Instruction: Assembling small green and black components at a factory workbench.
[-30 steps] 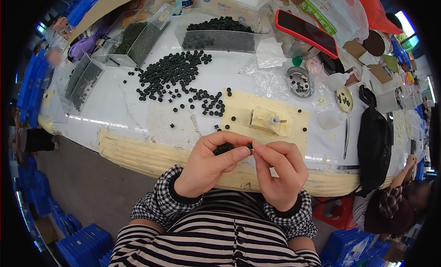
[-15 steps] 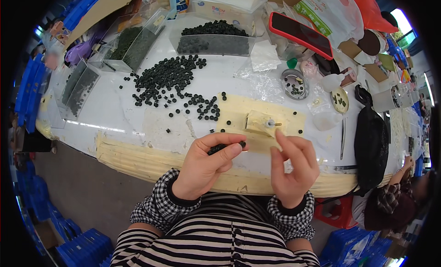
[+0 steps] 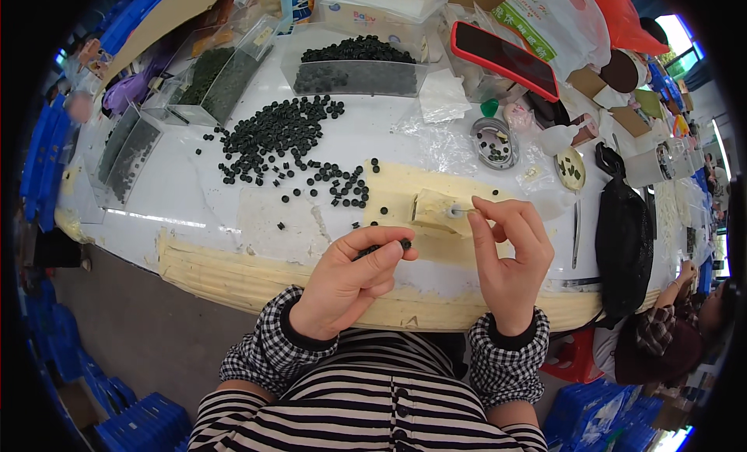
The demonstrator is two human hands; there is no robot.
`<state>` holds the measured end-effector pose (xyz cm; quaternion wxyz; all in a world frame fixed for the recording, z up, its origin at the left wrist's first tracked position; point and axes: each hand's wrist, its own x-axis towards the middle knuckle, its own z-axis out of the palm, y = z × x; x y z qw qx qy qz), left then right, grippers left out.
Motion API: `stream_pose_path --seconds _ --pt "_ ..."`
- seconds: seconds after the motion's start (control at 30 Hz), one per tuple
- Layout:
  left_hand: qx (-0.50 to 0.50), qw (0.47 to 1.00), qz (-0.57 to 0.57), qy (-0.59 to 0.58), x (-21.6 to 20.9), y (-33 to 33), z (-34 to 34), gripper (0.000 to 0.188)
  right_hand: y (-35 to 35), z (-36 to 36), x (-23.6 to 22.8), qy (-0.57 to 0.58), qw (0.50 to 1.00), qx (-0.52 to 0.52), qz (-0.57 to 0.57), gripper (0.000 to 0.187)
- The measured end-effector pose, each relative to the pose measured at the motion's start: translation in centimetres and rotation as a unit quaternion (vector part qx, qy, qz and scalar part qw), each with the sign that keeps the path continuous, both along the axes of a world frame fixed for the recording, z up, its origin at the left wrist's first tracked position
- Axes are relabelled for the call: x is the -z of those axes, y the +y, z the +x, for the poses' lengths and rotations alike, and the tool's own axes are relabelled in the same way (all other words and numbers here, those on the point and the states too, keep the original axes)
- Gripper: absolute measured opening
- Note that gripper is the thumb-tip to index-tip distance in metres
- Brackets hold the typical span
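My left hand (image 3: pixel 342 281) is closed on several small black grooved rings, one of them (image 3: pixel 405 243) showing at the fingertips. To its right, my right hand (image 3: pixel 515 250) pinches with thumb and forefinger at the free end of a thin pin (image 3: pixel 464 211). Whatever lies between those fingertips is too small to make out. The pin sticks out sideways from a pale, yellowish block (image 3: pixel 433 209) through a whitish collar. Under the block lies a cream sheet (image 3: pixel 389 189), with a few loose black rings on and around it. Farther left spreads a large heap of black rings (image 3: pixel 272 133).
Clear bins with black parts (image 3: pixel 358 78) stand at the back. A red-cased phone (image 3: pixel 506 59) leans at the back right. Nearby are a round tin (image 3: pixel 493 143), tweezers (image 3: pixel 576 234) and a black bag (image 3: pixel 625 234). Another person (image 3: pixel 677 327) sits at far right.
My right hand has moved up to the pin, and its fingertips now meet at the pin's end. My left hand stays almost in place, still holding black rings. The view has shifted slightly.
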<state>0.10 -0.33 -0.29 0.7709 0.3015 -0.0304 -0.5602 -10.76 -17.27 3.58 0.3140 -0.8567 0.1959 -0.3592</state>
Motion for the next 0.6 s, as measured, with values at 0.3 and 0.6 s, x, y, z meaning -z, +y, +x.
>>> stream_pose_path --seconds 0.3,0.6 --pt "0.021 1.000 -0.014 0.018 -0.2 0.1 0.1 0.023 2.2 -0.1 0.3 -0.119 0.967 -0.148 0.171 0.010" --pt "0.023 0.999 -0.024 0.014 -0.2 0.1 0.0 0.023 3.2 0.5 0.8 -0.150 0.929 -0.197 0.276 0.012"
